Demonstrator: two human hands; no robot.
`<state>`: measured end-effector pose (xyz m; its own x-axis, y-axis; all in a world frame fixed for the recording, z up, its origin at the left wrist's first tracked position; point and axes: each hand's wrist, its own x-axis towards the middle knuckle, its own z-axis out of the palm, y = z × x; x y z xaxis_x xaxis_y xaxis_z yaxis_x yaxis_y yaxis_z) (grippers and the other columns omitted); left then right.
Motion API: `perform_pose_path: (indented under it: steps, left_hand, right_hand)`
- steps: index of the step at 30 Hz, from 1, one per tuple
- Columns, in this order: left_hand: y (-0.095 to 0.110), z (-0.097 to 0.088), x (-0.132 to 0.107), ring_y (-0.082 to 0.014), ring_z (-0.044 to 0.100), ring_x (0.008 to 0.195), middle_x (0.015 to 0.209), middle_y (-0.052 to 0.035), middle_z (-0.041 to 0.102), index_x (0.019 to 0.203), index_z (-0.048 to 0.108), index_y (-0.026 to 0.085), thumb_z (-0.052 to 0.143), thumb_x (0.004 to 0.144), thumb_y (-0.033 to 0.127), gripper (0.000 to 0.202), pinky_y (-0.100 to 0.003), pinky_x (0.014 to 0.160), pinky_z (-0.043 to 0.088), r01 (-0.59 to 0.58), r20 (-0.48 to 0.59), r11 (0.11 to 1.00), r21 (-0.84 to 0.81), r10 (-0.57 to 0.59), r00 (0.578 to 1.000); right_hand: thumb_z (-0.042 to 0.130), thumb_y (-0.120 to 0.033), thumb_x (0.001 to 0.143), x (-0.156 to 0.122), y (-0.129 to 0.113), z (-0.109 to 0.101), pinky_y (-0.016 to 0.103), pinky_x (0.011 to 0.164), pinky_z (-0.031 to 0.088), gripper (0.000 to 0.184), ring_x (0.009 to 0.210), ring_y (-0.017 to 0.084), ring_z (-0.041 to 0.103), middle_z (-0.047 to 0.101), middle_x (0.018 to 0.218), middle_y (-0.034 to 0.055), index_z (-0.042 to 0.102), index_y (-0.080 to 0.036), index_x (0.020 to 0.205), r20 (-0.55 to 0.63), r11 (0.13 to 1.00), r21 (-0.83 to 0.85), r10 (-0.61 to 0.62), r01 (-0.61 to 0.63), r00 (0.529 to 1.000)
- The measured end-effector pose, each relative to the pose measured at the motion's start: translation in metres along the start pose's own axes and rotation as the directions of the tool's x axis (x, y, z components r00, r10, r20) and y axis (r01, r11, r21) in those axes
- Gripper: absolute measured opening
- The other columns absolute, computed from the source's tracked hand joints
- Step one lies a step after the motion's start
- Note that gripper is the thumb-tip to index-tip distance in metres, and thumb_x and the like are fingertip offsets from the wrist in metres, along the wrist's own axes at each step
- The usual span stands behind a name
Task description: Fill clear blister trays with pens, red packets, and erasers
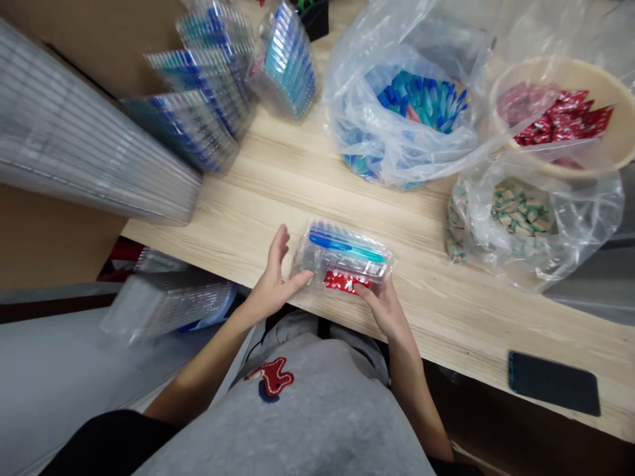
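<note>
The left hand (272,285) is held open, fingers spread, with its thumb against the end of a clear plastic case (342,259). The case, resting on the desk (446,311), is gripped at its near edge by the curled right hand (383,307). A blue pen (330,243) and a red packet (346,281) are enclosed within; the packet's print cannot be read.

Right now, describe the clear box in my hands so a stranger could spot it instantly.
On the light wood table, find the near edge. The clear plastic box sits there between the left hand and right hand. Unlike the stacked trays beyond, it shows a red packet beside blue strips.
</note>
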<state>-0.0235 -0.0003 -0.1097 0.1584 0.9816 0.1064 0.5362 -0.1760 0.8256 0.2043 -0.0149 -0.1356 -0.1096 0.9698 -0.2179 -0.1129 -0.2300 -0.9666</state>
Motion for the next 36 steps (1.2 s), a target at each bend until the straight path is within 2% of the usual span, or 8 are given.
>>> perform_pose_path:
  steps: [4, 11, 17, 21, 24, 27, 30, 36]
  left_hand:
    - [-0.006, 0.008, 0.003, -0.0315, 0.028, 0.144, 0.158, -0.0145, 0.023, 0.151, 0.019, 0.028, 0.055, 0.086, 0.058, 0.08, -0.049, 0.118, 0.026, 0.138, 0.087, 0.966, -0.217, -0.122, 0.989]
    - [-0.002, 0.013, -0.001, -0.0328, 0.027, 0.144, 0.157, -0.0168, 0.025, 0.149, 0.022, 0.021, 0.055, 0.085, 0.06, 0.082, -0.048, 0.12, 0.024, 0.141, 0.061, 0.941, -0.308, -0.128, 0.99]
    - [0.003, 0.018, -0.005, -0.0318, 0.028, 0.144, 0.156, -0.0149, 0.028, 0.148, 0.023, 0.023, 0.062, 0.081, 0.058, 0.085, -0.047, 0.12, 0.023, 0.213, 0.057, 0.926, -0.312, -0.205, 0.977]
    - [0.004, 0.018, -0.001, -0.0314, 0.028, 0.144, 0.156, -0.0152, 0.029, 0.147, 0.026, 0.021, 0.063, 0.08, 0.058, 0.085, -0.045, 0.12, 0.024, 0.214, 0.045, 0.917, -0.337, -0.212, 0.976]
    - [-0.001, 0.013, 0.006, -0.0312, 0.027, 0.144, 0.156, -0.0144, 0.029, 0.146, 0.03, 0.022, 0.065, 0.079, 0.059, 0.084, -0.046, 0.121, 0.022, 0.195, 0.039, 0.921, -0.338, -0.193, 0.98]
    - [-0.009, 0.006, 0.02, -0.0308, 0.029, 0.144, 0.155, -0.0145, 0.032, 0.144, 0.033, 0.022, 0.066, 0.078, 0.058, 0.083, -0.046, 0.12, 0.023, 0.166, 0.057, 0.93, -0.328, -0.156, 0.986]
    - [-0.017, 0.0, 0.043, -0.0312, 0.033, 0.142, 0.152, -0.0163, 0.036, 0.141, 0.037, 0.019, 0.067, 0.076, 0.06, 0.082, -0.046, 0.119, 0.026, 0.164, 0.048, 0.927, -0.338, -0.157, 0.986]
    - [-0.017, 0.004, 0.076, -0.0316, 0.042, 0.136, 0.145, -0.0198, 0.044, 0.135, 0.044, 0.016, 0.063, 0.074, 0.067, 0.082, -0.047, 0.116, 0.03, 0.159, -0.152, 0.903, -0.398, -0.236, 0.96]
  right_hand:
    - [0.071, -0.051, 0.076, 0.002, 0.002, 0.0, 0.049, 0.119, 0.027, 0.089, 0.138, 0.026, 0.041, 0.043, 0.147, 0.0094, 0.026, -0.027, 0.148, -0.012, 0.999, 0.044, 0.018, -0.017, 1.0]
    - [0.072, -0.061, 0.07, 0.006, 0.001, -0.008, 0.05, 0.121, 0.019, 0.124, 0.146, 0.026, 0.027, 0.011, 0.162, 0.0091, -0.015, -0.03, 0.152, -0.037, 0.999, -0.01, 0.049, -0.049, 0.998]
    - [0.066, -0.069, 0.071, 0.013, 0.004, -0.004, 0.05, 0.12, 0.021, 0.123, 0.146, 0.028, 0.027, 0.017, 0.16, 0.0136, -0.014, -0.023, 0.153, -0.018, 0.994, -0.105, 0.039, -0.041, 0.999]
    - [0.067, -0.071, 0.069, 0.011, 0.006, -0.011, 0.054, 0.119, 0.019, 0.126, 0.149, 0.029, 0.016, 0.001, 0.163, 0.011, -0.019, -0.028, 0.151, -0.036, 0.985, -0.172, -0.028, 0.022, 0.999]
    - [0.063, -0.074, 0.07, 0.016, -0.005, -0.029, 0.055, 0.12, 0.011, 0.115, 0.151, 0.028, 0.003, -0.005, 0.163, 0.0044, -0.006, -0.033, 0.153, -0.061, 0.947, -0.291, -0.162, 0.137, 0.985]
    - [0.063, -0.07, 0.073, 0.035, -0.031, -0.047, 0.054, 0.121, 0.007, 0.096, 0.151, 0.027, 0.005, 0.01, 0.163, 0.0014, 0.019, -0.036, 0.152, 0.092, 0.858, -0.454, -0.225, 0.242, 0.97]
    - [0.066, -0.07, 0.071, 0.065, -0.059, -0.054, 0.053, 0.121, 0.008, 0.091, 0.15, 0.029, 0.009, 0.02, 0.161, 0.002, 0.035, -0.034, 0.148, 0.319, 0.799, -0.533, -0.114, 0.278, 0.941]
    - [0.066, -0.069, 0.071, 0.107, -0.078, -0.036, 0.051, 0.122, 0.012, 0.1, 0.148, 0.031, 0.018, 0.024, 0.16, 0.0024, 0.025, -0.027, 0.152, 0.571, 0.867, -0.449, 0.092, 0.217, 0.816]
